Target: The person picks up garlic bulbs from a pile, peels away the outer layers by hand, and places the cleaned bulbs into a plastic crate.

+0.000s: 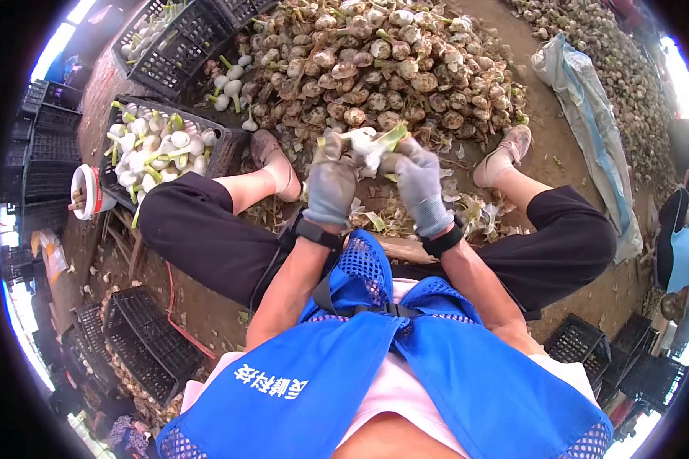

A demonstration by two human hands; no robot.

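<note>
Out in front of my body, a partly peeled garlic bulb (369,147) with loose white skin and a greenish stalk end is between my hands. My left hand (332,187), in a grey glove, is closed on the bulb's left side. My right hand (419,183), also gloved, pinches the skin and stalk on the right. The gloves hide part of the bulb. Below the hands, torn garlic skins (475,214) litter the ground. Just beyond them rises a large heap of unpeeled garlic (383,69).
At the left stands a black crate (226,153) of cleaned white garlic, with another crate (168,65) behind it. A white bucket (86,191) is beside them. A plastic sheet (589,130) lies at the right. Crates (149,344) sit behind me; another person (681,237) is far right.
</note>
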